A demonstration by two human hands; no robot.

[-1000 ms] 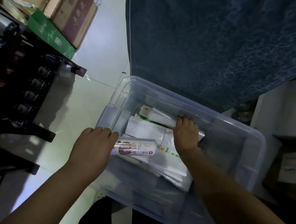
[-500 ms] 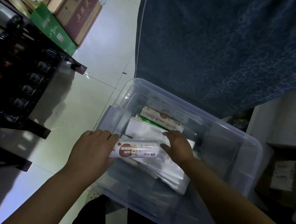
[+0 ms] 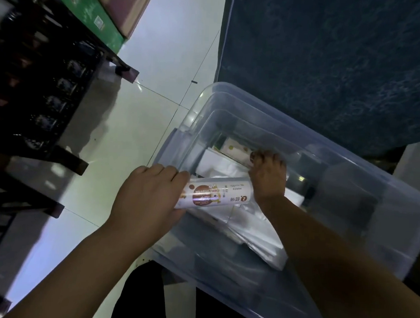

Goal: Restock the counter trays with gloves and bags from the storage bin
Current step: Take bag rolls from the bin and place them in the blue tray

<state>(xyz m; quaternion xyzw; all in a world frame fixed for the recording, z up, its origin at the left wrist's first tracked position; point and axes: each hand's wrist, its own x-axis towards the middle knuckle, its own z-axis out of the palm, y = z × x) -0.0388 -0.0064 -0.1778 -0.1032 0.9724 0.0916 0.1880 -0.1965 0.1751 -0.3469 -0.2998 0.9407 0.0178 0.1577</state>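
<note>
A clear plastic storage bin (image 3: pixel 232 92) sits on the floor below me. My left hand (image 3: pixel 143 199) grips one end of a white roll of bags (image 3: pixel 216 195) with a brown label, held over the bin's left side. My right hand (image 3: pixel 267 176) reaches deeper into the bin, its fingertips curled on the end of a second white roll (image 3: pixel 236 149) with brown dots by the far wall. Flat white and clear plastic packs (image 3: pixel 256 236) lie stacked on the bin's bottom under both hands.
A dark shelf rack (image 3: pixel 38 81) stands at the left, with a green carton (image 3: pixel 87 16) and a brown carton (image 3: pixel 129 4) on it. A dark blue patterned cloth (image 3: pixel 331 58) hangs behind the bin. Pale floor tiles (image 3: pixel 133 120) lie between rack and bin.
My right hand moved from the flat packs back toward the far wall and onto the second roll. My left hand kept holding its roll, which rose slightly as the camera came closer.
</note>
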